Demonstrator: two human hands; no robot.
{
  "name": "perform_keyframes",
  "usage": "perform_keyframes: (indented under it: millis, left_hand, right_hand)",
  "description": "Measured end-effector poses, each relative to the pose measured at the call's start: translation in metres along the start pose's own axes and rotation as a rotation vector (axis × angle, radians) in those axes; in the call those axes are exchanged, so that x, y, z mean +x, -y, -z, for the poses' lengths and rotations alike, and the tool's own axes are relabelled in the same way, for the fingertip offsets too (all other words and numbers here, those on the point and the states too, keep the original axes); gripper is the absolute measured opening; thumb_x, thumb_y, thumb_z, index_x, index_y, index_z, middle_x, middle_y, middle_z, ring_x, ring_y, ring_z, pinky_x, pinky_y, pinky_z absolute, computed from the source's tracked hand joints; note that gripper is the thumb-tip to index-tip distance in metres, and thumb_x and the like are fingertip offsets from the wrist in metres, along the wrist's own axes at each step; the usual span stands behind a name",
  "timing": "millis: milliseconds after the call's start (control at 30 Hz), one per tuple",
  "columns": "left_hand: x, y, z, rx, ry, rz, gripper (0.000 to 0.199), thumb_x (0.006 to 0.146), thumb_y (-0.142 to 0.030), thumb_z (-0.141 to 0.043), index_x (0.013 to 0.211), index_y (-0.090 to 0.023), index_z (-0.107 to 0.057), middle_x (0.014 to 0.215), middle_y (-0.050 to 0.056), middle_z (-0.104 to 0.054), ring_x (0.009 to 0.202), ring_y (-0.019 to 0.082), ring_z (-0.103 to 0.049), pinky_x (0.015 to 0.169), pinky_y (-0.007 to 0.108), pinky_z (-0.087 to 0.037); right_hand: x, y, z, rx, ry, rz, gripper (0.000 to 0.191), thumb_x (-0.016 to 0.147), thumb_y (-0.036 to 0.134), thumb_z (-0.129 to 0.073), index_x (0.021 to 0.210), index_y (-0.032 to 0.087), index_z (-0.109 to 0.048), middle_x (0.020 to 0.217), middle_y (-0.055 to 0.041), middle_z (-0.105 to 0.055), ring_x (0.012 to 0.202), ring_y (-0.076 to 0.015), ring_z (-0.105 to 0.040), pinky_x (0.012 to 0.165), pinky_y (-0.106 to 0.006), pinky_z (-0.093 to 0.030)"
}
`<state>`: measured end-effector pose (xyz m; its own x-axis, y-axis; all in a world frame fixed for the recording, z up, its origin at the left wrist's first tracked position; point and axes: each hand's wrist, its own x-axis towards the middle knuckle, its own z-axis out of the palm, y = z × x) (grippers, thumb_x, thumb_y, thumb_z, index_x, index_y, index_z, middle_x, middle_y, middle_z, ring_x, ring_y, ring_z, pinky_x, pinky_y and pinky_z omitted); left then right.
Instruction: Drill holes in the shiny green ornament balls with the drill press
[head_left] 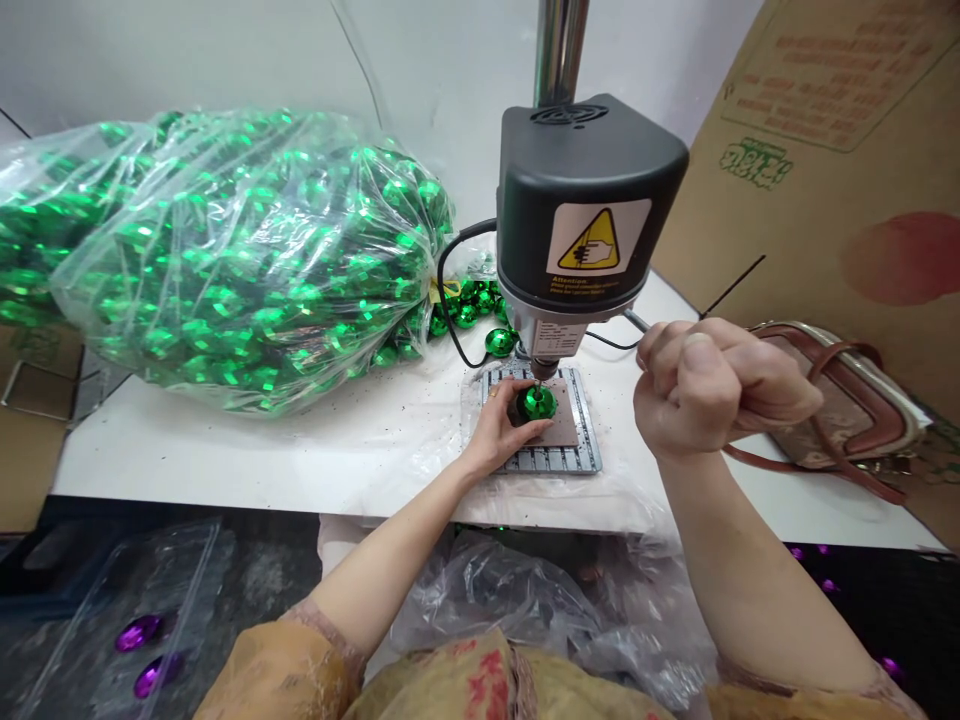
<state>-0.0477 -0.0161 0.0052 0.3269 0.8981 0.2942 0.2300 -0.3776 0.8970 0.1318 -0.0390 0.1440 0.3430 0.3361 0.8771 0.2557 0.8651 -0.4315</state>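
My left hand [496, 430] has its thumb and fingers curved around a shiny green faceted ball [540, 403], which rests on the board over the slotted metal base plate [559, 460]. Right above the ball is the chuck [544, 368] of a small black drill press [592, 170]; its bit points down at the ball's top, and I cannot tell how deep it sits. At the right, my right hand [701, 385] is closed in a fist around the press's feed lever [636, 320], whose grip is hidden by the fingers.
A big clear bag [247, 260] of green balls lies on the white table [247, 455] at left. Loose green balls [469, 312] sit behind the press. A brown handbag [832, 400] and cardboard box [840, 180] stand at right. Purple balls [139, 632] lie below left.
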Motion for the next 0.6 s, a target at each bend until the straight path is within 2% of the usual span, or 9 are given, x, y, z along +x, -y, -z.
perform_keyframes:
  millis: [100, 400, 500, 600]
  left_hand:
    - [0.0, 0.004, -0.001, -0.006, -0.005, -0.009, 0.058, 0.077, -0.044, -0.083, 0.125, -0.025, -0.057, 0.123, 0.009, -0.062, 0.119, 0.029, -0.058, 0.102, 0.045, -0.046]
    - [0.001, 0.003, -0.001, -0.03, -0.01, 0.016, 0.058, 0.075, -0.04, -0.085, 0.123, -0.023, -0.059, 0.125, 0.01, -0.062, 0.12, 0.03, -0.058, 0.105, 0.046, -0.046]
    - [0.0, 0.002, -0.001, -0.01, -0.018, 0.009, 0.057, 0.075, -0.04, -0.085, 0.123, -0.022, -0.059, 0.125, 0.01, -0.062, 0.12, 0.029, -0.058, 0.105, 0.046, -0.046]
    - [0.001, 0.0, -0.002, -0.003, -0.027, 0.009, 0.058, 0.075, -0.042, -0.085, 0.123, -0.022, -0.059, 0.124, 0.01, -0.062, 0.119, 0.029, -0.059, 0.104, 0.045, -0.047]
  right_hand:
    - [-0.001, 0.0, -0.004, 0.15, -0.086, 0.188, 0.048, 0.083, 0.014, -0.058, 0.056, 0.017, -0.019, 0.051, 0.0067, -0.028, 0.039, -0.0037, -0.027, 0.041, -0.025, -0.029]
    - [-0.008, -0.009, 0.0, 0.162, -0.018, 0.292, 0.044, 0.079, 0.009, -0.057, 0.056, 0.018, -0.021, 0.051, 0.0074, -0.029, 0.039, -0.0038, -0.027, 0.04, -0.025, -0.03]
    - [-0.012, -0.008, 0.0, 0.166, -0.011, 0.286, 0.045, 0.078, 0.011, -0.059, 0.054, 0.018, -0.021, 0.048, 0.0077, -0.029, 0.037, -0.0036, -0.027, 0.041, -0.025, -0.03]
    - [0.002, 0.001, -0.007, 0.172, -0.077, 0.178, 0.048, 0.079, 0.012, -0.06, 0.052, 0.017, -0.02, 0.045, 0.0074, -0.028, 0.036, -0.0038, -0.027, 0.04, -0.025, -0.026]
